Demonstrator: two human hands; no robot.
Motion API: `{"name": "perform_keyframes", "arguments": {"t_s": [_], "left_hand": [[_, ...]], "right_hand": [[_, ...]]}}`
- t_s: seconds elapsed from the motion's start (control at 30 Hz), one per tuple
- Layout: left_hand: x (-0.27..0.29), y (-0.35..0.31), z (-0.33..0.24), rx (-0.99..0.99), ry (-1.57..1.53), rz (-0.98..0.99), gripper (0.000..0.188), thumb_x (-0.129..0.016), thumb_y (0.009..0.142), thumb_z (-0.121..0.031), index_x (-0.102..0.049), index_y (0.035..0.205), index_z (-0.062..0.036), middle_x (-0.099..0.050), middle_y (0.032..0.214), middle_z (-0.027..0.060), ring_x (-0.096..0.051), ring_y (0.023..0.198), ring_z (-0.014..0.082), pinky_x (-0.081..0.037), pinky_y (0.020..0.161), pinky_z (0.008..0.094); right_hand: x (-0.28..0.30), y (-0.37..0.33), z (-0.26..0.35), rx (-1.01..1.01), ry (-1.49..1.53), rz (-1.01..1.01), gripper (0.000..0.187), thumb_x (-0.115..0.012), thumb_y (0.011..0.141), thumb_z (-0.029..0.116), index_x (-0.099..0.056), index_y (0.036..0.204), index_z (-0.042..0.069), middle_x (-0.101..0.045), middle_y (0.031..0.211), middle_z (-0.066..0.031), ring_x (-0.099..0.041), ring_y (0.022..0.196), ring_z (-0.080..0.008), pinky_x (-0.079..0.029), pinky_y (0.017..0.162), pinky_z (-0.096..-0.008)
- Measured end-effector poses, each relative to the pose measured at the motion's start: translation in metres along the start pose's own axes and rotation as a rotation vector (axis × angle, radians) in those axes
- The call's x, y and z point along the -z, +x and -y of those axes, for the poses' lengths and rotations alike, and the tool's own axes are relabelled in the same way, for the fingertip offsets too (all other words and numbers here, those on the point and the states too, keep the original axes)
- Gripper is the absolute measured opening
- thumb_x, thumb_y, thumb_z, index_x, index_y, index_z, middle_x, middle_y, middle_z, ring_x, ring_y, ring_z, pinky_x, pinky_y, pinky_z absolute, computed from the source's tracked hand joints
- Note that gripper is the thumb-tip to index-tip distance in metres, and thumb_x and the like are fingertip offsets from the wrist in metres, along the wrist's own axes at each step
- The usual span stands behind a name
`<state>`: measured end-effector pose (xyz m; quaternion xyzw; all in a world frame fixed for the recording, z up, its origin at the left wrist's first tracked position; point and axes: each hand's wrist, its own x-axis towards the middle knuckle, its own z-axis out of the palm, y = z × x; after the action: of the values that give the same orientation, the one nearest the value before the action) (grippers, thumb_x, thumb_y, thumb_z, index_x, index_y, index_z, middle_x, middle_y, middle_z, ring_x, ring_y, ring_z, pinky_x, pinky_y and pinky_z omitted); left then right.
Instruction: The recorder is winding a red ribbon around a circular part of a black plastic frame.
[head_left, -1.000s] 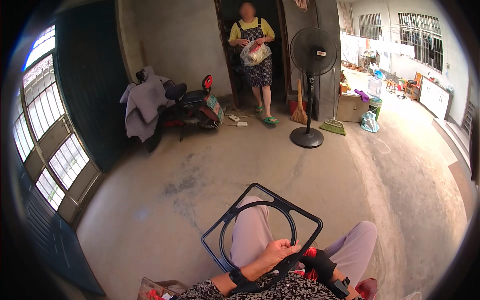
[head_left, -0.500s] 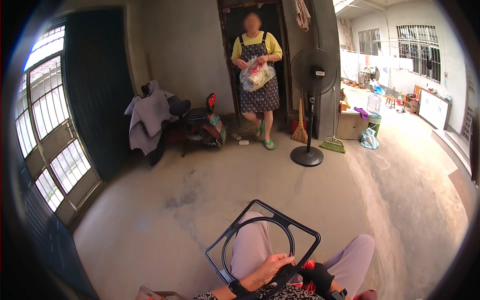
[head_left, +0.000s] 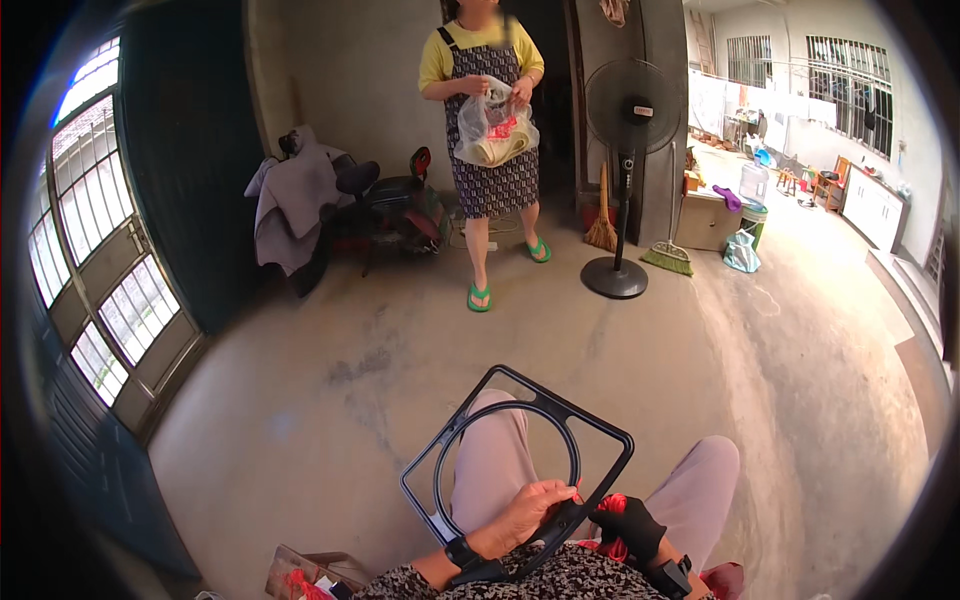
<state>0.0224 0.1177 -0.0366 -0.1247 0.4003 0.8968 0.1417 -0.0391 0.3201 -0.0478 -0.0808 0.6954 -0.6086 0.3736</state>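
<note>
Over my lap a black square frame (head_left: 570,408) with a round ring inside it lies tilted. My left hand (head_left: 530,508) is closed on the ring's near right side, thumb and fingertips pinching there, with a bit of red at the tips. Wearing a black glove, my right hand (head_left: 638,528) is curled around a bunch of red cord (head_left: 612,504), close beside the frame's right edge. More red cord shows under the glove. The fingertips of the right hand are partly hidden.
A person (head_left: 490,110) in a patterned apron holds a clear plastic bag (head_left: 497,135) ahead of me. A standing fan (head_left: 617,278), brooms (head_left: 668,258) and a covered scooter (head_left: 300,200) stand around. A box (head_left: 285,570) with red cord sits at my lower left.
The person in the apron has stepped out of the doorway, nearer and slightly left. My hands and the frame sit slightly higher and further left in view, with the same hold.
</note>
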Motion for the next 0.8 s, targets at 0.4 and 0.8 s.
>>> {"name": "perform_keyframes", "arguments": {"t_s": [0.4,0.8], "left_hand": [[0.001,-0.004,0.000,0.080,-0.066,0.036,0.015,-0.058,0.090,-0.014,-0.060,0.092,0.0010,-0.065,0.084,0.0069,-0.063,0.070,0.0112,-0.053,0.063,0.0216],[0.007,0.010,0.020,0.207,0.020,0.190,0.019,-0.059,0.090,-0.012,-0.059,0.100,0.0036,-0.065,0.090,0.0082,-0.065,0.080,0.0136,-0.055,0.072,0.0255]], "right_hand": [[0.021,0.013,-0.012,0.372,-0.477,-0.395,0.035,-0.070,0.078,0.024,-0.062,0.106,0.006,-0.066,0.095,-0.0085,-0.064,0.082,-0.0194,-0.050,0.075,-0.0300],[-0.028,0.062,0.021,0.561,0.447,0.294,0.042,-0.057,0.089,0.019,-0.048,0.125,-0.001,-0.060,0.096,-0.0054,-0.059,0.086,-0.0173,-0.048,0.080,-0.0280]]}}
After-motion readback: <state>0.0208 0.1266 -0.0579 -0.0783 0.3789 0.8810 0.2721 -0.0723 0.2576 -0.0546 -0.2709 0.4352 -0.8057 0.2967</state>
